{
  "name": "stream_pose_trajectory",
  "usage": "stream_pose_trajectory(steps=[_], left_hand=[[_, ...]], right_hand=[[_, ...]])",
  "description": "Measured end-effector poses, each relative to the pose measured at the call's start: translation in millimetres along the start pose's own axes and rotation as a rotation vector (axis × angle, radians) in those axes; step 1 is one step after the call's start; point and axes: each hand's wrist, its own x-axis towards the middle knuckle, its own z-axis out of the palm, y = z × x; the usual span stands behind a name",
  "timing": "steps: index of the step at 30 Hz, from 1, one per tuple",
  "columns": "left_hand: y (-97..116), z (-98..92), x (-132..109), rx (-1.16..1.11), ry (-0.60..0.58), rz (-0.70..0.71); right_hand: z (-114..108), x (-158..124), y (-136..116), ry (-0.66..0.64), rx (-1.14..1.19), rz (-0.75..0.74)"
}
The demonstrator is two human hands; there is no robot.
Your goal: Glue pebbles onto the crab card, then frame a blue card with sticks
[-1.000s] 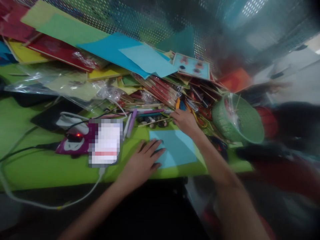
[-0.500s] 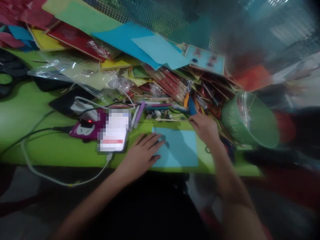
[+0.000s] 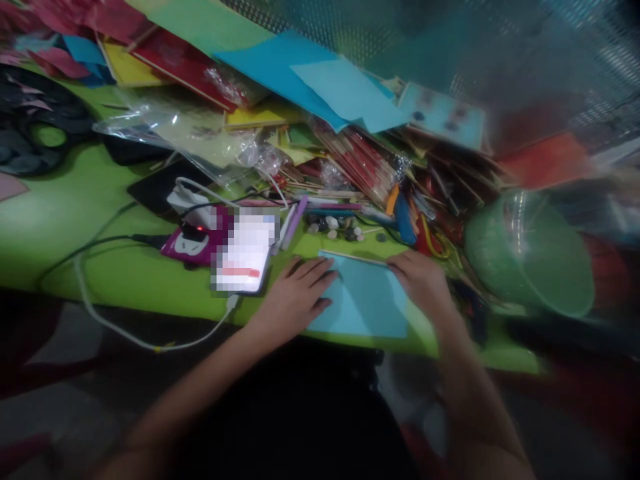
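Observation:
A light-blue sheet of paper (image 3: 367,303) lies at the front of the green table. My left hand (image 3: 295,293) is open, its spread fingers resting on the sheet's left part. Along the paper's far edge runs a thin wooden stick (image 3: 353,257). My right hand (image 3: 423,277) has its fingertips closed on the right end of that stick. Just beyond the hands are several small pebbles (image 3: 333,227) and a blue tool handle (image 3: 404,221).
A lit phone (image 3: 245,257) on a white cable stands left of my left hand, beside a purple power strip (image 3: 187,243). A green basket (image 3: 530,253) is at the right. Sticks, plastic wrap and coloured papers (image 3: 305,80) are piled along the back.
My right hand has come back from beside the blue handle to the paper's far edge. The stick, earlier lying beyond the paper, is now along that edge. My left hand stays on the sheet.

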Motion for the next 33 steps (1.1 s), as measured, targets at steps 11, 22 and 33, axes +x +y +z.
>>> stream_pose_trajectory(steps=[11, 22, 33], left_hand=[[3, -3.4, 7, 0.075, -0.045, -0.060], [4, 1.3, 12, 0.105, -0.013, -0.070], [0, 7.6, 9, 0.107, 0.055, -0.034]], right_hand=[[8, -2, 2, -0.023, -0.006, 0.006], [1, -7, 7, 0.041, 0.061, 0.202], [-7, -36, 8, 0.151, 0.146, 0.385]])
